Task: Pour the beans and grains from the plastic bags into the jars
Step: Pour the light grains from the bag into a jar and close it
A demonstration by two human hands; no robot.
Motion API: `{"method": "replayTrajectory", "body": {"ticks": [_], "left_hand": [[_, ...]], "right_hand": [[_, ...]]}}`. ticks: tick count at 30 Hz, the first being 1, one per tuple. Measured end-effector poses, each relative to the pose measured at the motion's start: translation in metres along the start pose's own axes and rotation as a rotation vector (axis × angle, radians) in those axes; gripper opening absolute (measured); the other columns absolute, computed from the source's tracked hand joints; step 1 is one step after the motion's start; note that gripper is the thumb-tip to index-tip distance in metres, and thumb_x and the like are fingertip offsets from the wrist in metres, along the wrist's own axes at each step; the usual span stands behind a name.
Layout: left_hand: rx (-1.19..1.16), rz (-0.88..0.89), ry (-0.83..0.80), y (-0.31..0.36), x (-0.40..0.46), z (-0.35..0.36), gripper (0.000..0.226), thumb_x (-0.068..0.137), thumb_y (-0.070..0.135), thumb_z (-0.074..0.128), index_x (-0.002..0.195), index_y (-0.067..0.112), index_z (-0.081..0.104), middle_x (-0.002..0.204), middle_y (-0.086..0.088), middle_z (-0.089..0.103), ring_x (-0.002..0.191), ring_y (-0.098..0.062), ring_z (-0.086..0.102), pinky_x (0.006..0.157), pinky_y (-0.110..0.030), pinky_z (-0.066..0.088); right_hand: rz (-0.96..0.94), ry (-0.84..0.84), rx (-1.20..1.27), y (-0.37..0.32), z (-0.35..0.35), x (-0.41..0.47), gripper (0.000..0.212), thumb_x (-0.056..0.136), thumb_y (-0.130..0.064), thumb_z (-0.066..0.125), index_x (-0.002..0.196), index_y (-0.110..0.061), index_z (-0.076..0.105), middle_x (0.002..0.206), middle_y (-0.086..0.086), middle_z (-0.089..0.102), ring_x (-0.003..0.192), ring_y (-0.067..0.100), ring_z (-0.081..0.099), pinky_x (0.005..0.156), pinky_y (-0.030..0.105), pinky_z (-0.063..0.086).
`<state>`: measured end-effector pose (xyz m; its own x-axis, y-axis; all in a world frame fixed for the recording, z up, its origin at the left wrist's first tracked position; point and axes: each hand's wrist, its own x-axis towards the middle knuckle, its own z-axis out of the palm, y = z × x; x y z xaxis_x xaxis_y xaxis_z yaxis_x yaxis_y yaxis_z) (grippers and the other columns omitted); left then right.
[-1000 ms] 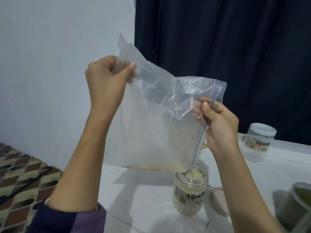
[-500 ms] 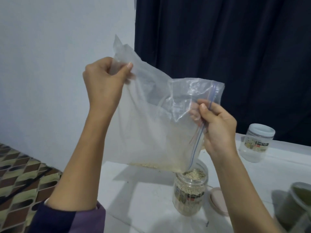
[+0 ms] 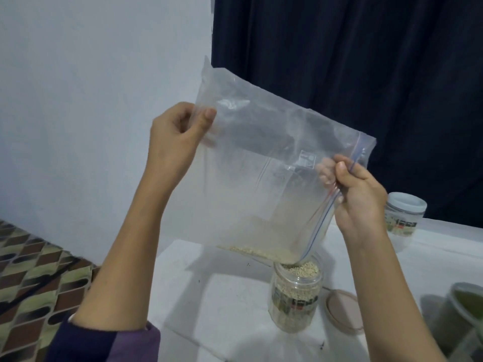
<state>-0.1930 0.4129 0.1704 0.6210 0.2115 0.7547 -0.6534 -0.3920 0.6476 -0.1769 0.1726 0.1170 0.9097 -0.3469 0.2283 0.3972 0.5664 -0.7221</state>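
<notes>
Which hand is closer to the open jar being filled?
Right. The right hand pinches the bag's zip edge just above the jar; the left hand holds the far corner, higher and off left.

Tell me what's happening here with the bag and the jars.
A person is emptying a clear zip-top bag into an open jar on the white table. The left hand pinches a top corner; the right hand grips the zipper edge. Only a thin line of pale grains remains, and the jar is nearly full. Its lid lies beside it.
</notes>
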Motion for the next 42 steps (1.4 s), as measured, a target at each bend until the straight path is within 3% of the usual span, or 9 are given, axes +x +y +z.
{"method": "replayTrajectory", "body": {"ticks": [2, 4, 7, 11, 18, 25, 30, 38, 42], "left_hand": [[-0.006, -0.079, -0.082, -0.013, -0.006, -0.003, 0.048, 0.081, 0.051, 0.065, 0.094, 0.004, 0.063, 0.098, -0.025, 0.066, 0.090, -0.042, 0.062, 0.078, -0.043, 0.051], [0.000, -0.155, -0.119, -0.025, -0.015, -0.005, 0.047, 0.077, 0.050, 0.068, 0.095, 0.006, 0.063, 0.096, -0.022, 0.068, 0.089, -0.040, 0.063, 0.081, -0.051, 0.049], [-0.002, -0.205, -0.071, -0.045, -0.025, -0.003, 0.018, 0.090, 0.024, 0.063, 0.077, 0.011, 0.063, 0.064, -0.001, 0.070, 0.059, -0.016, 0.063, 0.068, -0.037, 0.048], [-0.026, -0.191, 0.079, -0.046, -0.023, 0.001, 0.031, 0.095, 0.014, 0.054, 0.065, 0.012, 0.057, 0.048, 0.009, 0.060, 0.040, -0.004, 0.048, 0.048, -0.015, 0.039], [-0.008, -0.074, 0.109, -0.039, -0.018, 0.010, 0.037, 0.098, 0.019, 0.050, 0.062, 0.013, 0.053, 0.055, 0.000, 0.055, 0.046, -0.006, 0.041, 0.052, -0.020, 0.036], [-0.009, -0.081, 0.108, -0.040, -0.018, 0.018, 0.035, 0.097, 0.019, 0.051, 0.062, 0.014, 0.052, 0.058, 0.002, 0.056, 0.051, -0.008, 0.041, 0.055, -0.023, 0.036], [-0.030, -0.076, 0.120, -0.036, -0.016, 0.020, 0.032, 0.096, 0.017, 0.052, 0.064, 0.013, 0.053, 0.056, 0.004, 0.056, 0.049, -0.006, 0.041, 0.053, -0.017, 0.035], [-0.061, -0.103, 0.107, -0.035, -0.016, 0.023, 0.028, 0.095, 0.018, 0.055, 0.067, 0.014, 0.054, 0.055, 0.006, 0.056, 0.047, -0.007, 0.040, 0.050, -0.016, 0.036], [-0.046, -0.100, 0.122, -0.032, -0.015, 0.023, 0.029, 0.094, 0.017, 0.055, 0.065, 0.017, 0.053, 0.058, 0.002, 0.057, 0.048, -0.007, 0.041, 0.051, -0.016, 0.037]], "right_hand": [[0.010, 0.006, 0.009, -0.001, -0.002, 0.001, 0.014, 0.093, 0.004, 0.053, 0.090, -0.003, 0.065, 0.074, 0.006, 0.072, 0.070, 0.017, 0.070, 0.064, 0.019, 0.054], [0.016, 0.019, 0.022, -0.002, -0.003, 0.002, 0.014, 0.093, 0.004, 0.053, 0.090, -0.003, 0.065, 0.073, 0.006, 0.072, 0.070, 0.017, 0.070, 0.063, 0.019, 0.054], [0.018, 0.036, 0.035, 0.000, -0.005, 0.002, 0.014, 0.093, 0.004, 0.052, 0.091, -0.002, 0.064, 0.071, 0.005, 0.072, 0.068, 0.016, 0.070, 0.062, 0.018, 0.054], [0.021, 0.017, 0.015, 0.000, 0.001, -0.003, 0.013, 0.093, 0.003, 0.054, 0.091, -0.003, 0.065, 0.070, 0.004, 0.071, 0.066, 0.014, 0.068, 0.063, 0.018, 0.054], [-0.011, 0.041, -0.008, -0.005, 0.006, -0.009, 0.012, 0.093, 0.001, 0.054, 0.091, -0.004, 0.065, 0.070, 0.002, 0.069, 0.060, 0.010, 0.066, 0.061, 0.016, 0.052], [-0.030, 0.080, -0.031, -0.008, 0.000, -0.008, 0.013, 0.094, 0.001, 0.054, 0.091, -0.004, 0.066, 0.073, 0.003, 0.070, 0.061, 0.009, 0.067, 0.062, 0.017, 0.054], [-0.031, 0.077, -0.050, -0.009, 0.000, -0.005, 0.013, 0.094, 0.001, 0.055, 0.091, -0.006, 0.066, 0.079, 0.005, 0.069, 0.064, 0.009, 0.067, 0.061, 0.016, 0.052], [-0.036, 0.119, -0.033, -0.007, 0.000, -0.003, 0.014, 0.094, 0.002, 0.054, 0.089, -0.005, 0.065, 0.075, 0.005, 0.068, 0.058, 0.008, 0.066, 0.059, 0.015, 0.051], [-0.024, 0.099, -0.046, -0.009, 0.002, -0.003, 0.015, 0.093, 0.002, 0.055, 0.088, -0.007, 0.067, 0.066, -0.005, 0.071, 0.061, 0.006, 0.067, 0.060, 0.014, 0.051]]}}
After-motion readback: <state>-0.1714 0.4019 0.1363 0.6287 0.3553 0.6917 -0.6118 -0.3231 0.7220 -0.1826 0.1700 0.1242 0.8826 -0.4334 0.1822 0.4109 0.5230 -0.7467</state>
